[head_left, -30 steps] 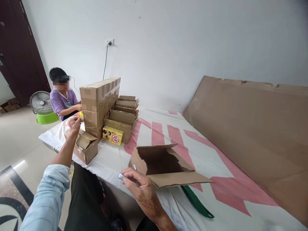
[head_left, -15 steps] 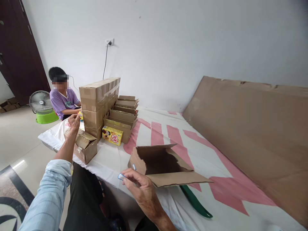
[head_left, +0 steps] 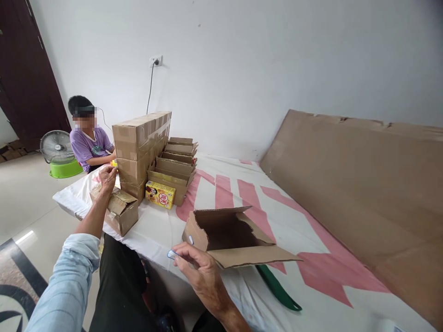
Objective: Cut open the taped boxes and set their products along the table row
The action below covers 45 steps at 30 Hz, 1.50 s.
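Note:
My right hand [head_left: 206, 275] pinches a small white sticker-like piece with a blue edge [head_left: 171, 254] between thumb and fingertips. Just behind that hand, an open cardboard box [head_left: 238, 257] has its flaps spread and a small white mark on its near left side. My left hand [head_left: 108, 179] is raised over a smaller cardboard box [head_left: 123, 214], its fingers pinched together beside the stack of taped cartons [head_left: 130, 173]. What those fingers hold, if anything, cannot be made out. A yellow printed packet box [head_left: 159, 195] stands near the stack.
Several open cartons [head_left: 176, 168] line the stack's right side. A green strap-like object [head_left: 278, 289] lies on the pink-and-white cloth [head_left: 226, 191]. A large cardboard sheet [head_left: 346, 184] leans at right. Another person [head_left: 93, 145] sits behind the stack, near a fan [head_left: 57, 147].
My left hand has moved slightly right, closer to the carton stack. My right hand keeps its pinch on the small piece beside the open box. The view has shifted slightly.

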{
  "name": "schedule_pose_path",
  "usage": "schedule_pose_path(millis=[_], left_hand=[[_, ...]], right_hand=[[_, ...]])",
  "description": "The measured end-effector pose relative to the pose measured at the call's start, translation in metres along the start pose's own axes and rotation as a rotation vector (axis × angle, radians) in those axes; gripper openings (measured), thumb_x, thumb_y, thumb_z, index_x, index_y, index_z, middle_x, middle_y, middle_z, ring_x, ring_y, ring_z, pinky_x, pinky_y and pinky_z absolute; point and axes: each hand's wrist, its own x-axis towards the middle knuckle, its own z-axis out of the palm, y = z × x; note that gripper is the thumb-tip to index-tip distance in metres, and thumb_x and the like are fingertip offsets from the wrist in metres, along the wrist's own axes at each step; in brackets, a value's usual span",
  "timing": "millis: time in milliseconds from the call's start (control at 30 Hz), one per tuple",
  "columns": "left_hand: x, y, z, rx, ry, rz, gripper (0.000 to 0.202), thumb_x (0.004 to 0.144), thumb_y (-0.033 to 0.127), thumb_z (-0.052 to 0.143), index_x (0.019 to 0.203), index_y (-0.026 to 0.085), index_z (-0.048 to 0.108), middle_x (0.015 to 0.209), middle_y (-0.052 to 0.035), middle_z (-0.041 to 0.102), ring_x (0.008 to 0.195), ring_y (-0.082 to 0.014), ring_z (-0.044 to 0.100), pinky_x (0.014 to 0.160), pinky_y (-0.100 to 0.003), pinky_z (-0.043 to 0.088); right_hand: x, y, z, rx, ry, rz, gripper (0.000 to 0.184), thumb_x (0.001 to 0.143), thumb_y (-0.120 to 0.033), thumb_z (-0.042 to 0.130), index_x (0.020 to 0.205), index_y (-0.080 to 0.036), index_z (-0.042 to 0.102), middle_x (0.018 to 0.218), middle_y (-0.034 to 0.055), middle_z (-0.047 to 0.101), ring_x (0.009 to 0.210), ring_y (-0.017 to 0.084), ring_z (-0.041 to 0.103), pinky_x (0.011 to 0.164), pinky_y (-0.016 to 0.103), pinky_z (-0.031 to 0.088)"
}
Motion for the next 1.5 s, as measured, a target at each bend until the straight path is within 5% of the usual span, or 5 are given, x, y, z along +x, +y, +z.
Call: schedule_pose_path(millis=[567, 833, 967, 1300, 1500], left_hand=[[-0.021, 0.063, -0.026, -0.03, -0.056, -0.093, 0.03, 0.073, 0.035, 0.073, 0.098, 0.019, 0.067, 0.1, -0.007, 0.075, 0.091, -0.0245, 0.072, 0.074, -0.032, 0.055], [-0.204, 0.139, -0.027, 0.054, -0.498, 0.63, 0.019, 0.089, 0.035, 0.078, 0.105, 0.028, 0.071, 0.109, -0.0083, 0.076, 0.099, -0.0257, 0.073, 0.082, -0.039, 0.059], [-0.256, 0.163, -0.017, 0.184, -0.457, 0.852, 0.012, 0.095, 0.029, 0.075, 0.106, 0.028, 0.07, 0.1, -0.007, 0.077, 0.087, -0.0237, 0.073, 0.076, -0.04, 0.056], [-0.254, 0.165, -0.014, 0.336, -0.433, 1.032, 0.019, 0.1, 0.012, 0.056, 0.089, 0.025, 0.065, 0.086, -0.0058, 0.075, 0.072, -0.0215, 0.066, 0.064, -0.04, 0.047], [-0.207, 0.139, -0.027, 0.187, -0.331, 0.622, 0.015, 0.095, 0.021, 0.061, 0.087, 0.025, 0.072, 0.091, -0.0063, 0.078, 0.083, -0.0216, 0.072, 0.075, -0.037, 0.058]], right_hand=[[0.012, -0.014, -0.001, 0.168, 0.009, 0.106, 0.029, 0.09, -0.046, 0.068, 0.082, -0.02, 0.078, 0.07, 0.0031, 0.071, 0.068, 0.018, 0.064, 0.067, 0.028, 0.053], [0.019, -0.006, 0.003, 0.313, 0.016, 0.147, 0.036, 0.089, -0.05, 0.068, 0.102, -0.021, 0.085, 0.094, 0.0082, 0.079, 0.078, 0.02, 0.071, 0.07, 0.032, 0.062], [0.02, -0.01, 0.007, 0.329, 0.008, 0.149, 0.035, 0.088, -0.049, 0.07, 0.108, -0.024, 0.085, 0.103, 0.0073, 0.08, 0.082, 0.02, 0.071, 0.073, 0.033, 0.064], [0.016, -0.005, 0.009, 0.278, -0.046, 0.157, 0.045, 0.091, -0.048, 0.068, 0.123, -0.019, 0.081, 0.1, 0.0106, 0.081, 0.089, 0.025, 0.076, 0.076, 0.037, 0.065], [0.012, -0.018, -0.027, -0.215, 0.067, -0.112, 0.032, 0.098, -0.037, 0.061, 0.12, -0.021, 0.078, 0.118, 0.013, 0.078, 0.097, 0.026, 0.075, 0.086, 0.039, 0.064]])
